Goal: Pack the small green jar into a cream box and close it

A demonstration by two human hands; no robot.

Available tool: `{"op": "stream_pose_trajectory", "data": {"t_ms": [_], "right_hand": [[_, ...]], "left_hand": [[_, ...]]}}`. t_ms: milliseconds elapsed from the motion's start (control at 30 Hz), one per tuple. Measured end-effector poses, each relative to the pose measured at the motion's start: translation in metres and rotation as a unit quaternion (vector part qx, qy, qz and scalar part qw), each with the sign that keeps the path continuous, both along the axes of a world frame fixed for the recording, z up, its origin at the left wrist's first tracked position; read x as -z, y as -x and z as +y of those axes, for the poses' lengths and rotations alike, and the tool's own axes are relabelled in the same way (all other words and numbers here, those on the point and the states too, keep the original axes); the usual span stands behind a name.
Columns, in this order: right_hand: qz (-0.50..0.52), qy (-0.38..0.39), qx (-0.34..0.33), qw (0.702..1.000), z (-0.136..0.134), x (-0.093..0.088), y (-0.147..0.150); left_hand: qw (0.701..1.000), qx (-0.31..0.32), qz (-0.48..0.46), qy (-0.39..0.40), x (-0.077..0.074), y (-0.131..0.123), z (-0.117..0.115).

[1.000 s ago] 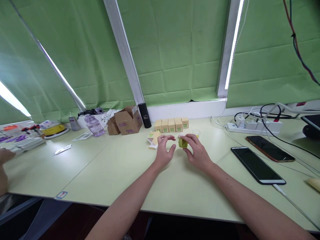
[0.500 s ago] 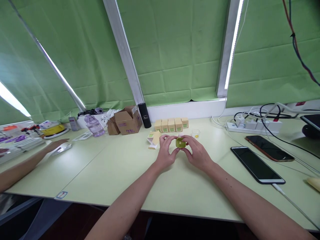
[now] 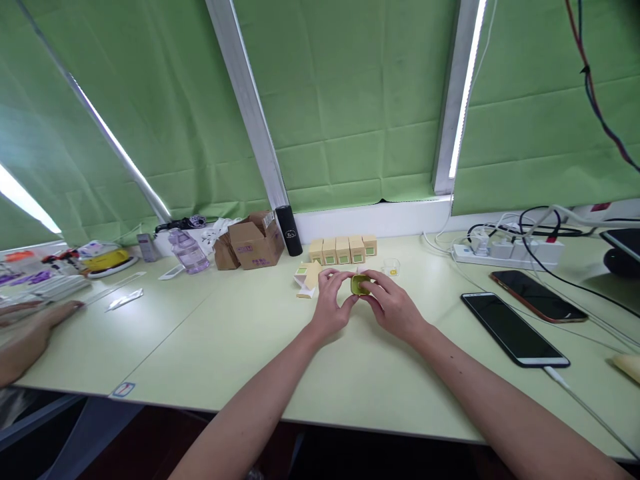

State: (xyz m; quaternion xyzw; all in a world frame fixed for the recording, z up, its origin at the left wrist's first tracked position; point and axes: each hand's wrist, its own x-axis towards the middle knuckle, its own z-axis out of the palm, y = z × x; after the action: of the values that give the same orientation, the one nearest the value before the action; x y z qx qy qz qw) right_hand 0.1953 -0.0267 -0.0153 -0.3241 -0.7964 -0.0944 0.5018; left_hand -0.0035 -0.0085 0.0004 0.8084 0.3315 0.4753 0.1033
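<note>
A small green square cup [image 3: 356, 285] is held above the table between my two hands, its hollow side facing me. My left hand [image 3: 331, 305] grips its left side between thumb and fingers. On the right side, my right hand [image 3: 394, 308] has its thumb at the lower edge, with fingertips bent over the rim into the hollow. Whatever the fingertips touch inside is too small to make out. Just left of the cup lies an opened little cardboard box [image 3: 311, 272]. Behind my right hand sits a clear square lid-like piece [image 3: 391, 268] with a yellow spot.
Several small tan boxes [image 3: 343, 251] stand in a row behind my hands. A brown carton [image 3: 257, 243], a black cylinder [image 3: 289, 231] and a purple bottle [image 3: 189, 253] are farther left. Phones [image 3: 515, 330] and a power strip [image 3: 505, 253] lie right. Another person's hand [image 3: 43, 333] rests far left.
My right fingertips have moved deeper into the green cup, which has shifted slightly left. At far left, the other person's hand has drawn back from a small clear packet.
</note>
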Motion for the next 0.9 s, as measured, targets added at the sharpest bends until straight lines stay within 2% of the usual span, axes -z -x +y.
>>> {"op": "stream_pose_trajectory", "data": {"t_ms": [233, 900], "right_hand": [[-0.014, -0.003, 0.016, 1.0, -0.0006, -0.0019, 0.003], [0.014, -0.038, -0.001, 0.999, -0.0004, -0.002, 0.0033]], "left_hand": [[1.0, -0.001, -0.004, -0.022, -0.001, 0.0, 0.0005], [0.999, -0.007, -0.004, -0.038, 0.0009, 0.0004, 0.0028]]}}
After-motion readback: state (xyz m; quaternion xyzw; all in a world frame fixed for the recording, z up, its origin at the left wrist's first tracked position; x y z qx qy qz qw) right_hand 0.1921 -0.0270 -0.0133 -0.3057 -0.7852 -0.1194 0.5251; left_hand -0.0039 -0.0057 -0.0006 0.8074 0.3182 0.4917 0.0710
